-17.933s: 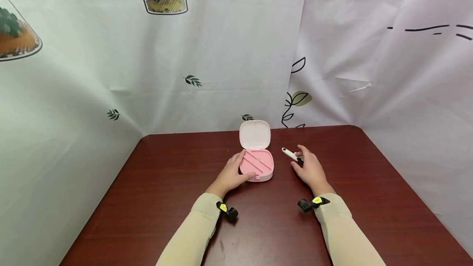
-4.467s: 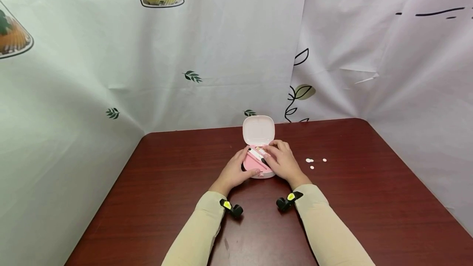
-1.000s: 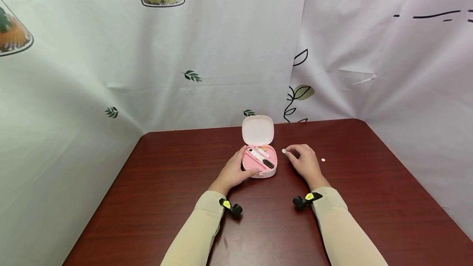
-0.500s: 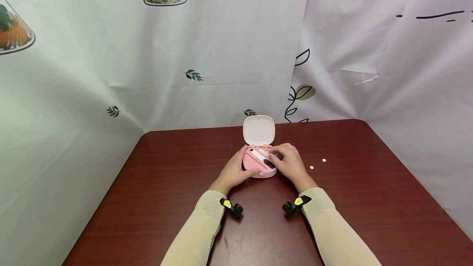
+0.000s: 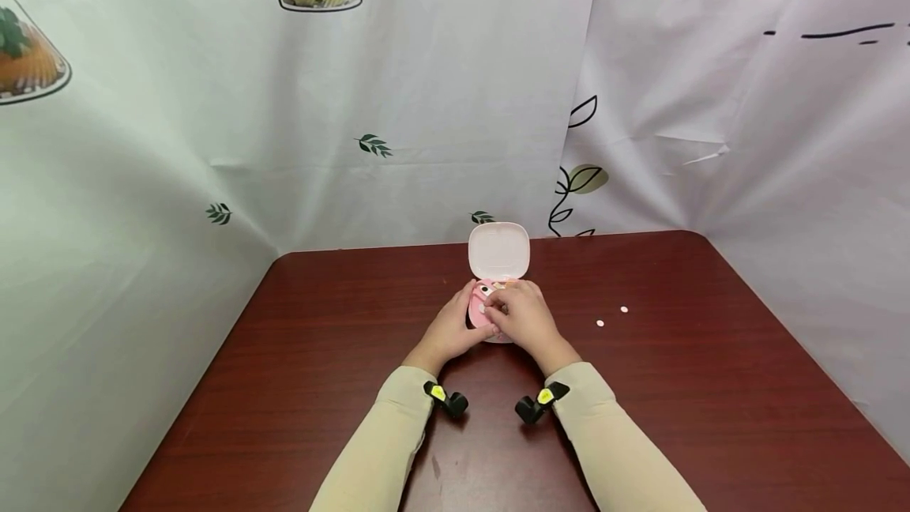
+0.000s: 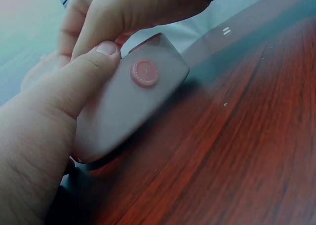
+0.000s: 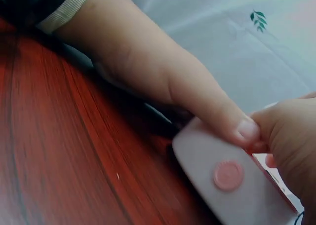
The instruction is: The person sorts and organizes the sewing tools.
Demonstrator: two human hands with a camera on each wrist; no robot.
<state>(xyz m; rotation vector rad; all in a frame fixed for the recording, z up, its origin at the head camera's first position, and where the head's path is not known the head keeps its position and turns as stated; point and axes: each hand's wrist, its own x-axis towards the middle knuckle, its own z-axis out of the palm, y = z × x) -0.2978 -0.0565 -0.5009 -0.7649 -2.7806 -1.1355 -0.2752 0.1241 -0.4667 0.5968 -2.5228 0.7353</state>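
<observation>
Left hand: at 8 o'clock of the pink-and-white case, fingers curled round its side, thumb at the front.
Latch button: case front, 6 o'clock, near the thumb.
Right hand: above the case, from 4 o'clock; fingertips nearly together, pinching a white disc.
Disc handling: we judge it light, stiff and slippery; we grip by the rim.
Case handling: on the worktop; probably light, rigid, smooth; we brace the side walls.
Tray contents: white stick at 11 o'clock; remainder largely hidden from us.
Loose discs: two, 3 o'clock, apart.
Lid: raised, 12 o'clock.
</observation>
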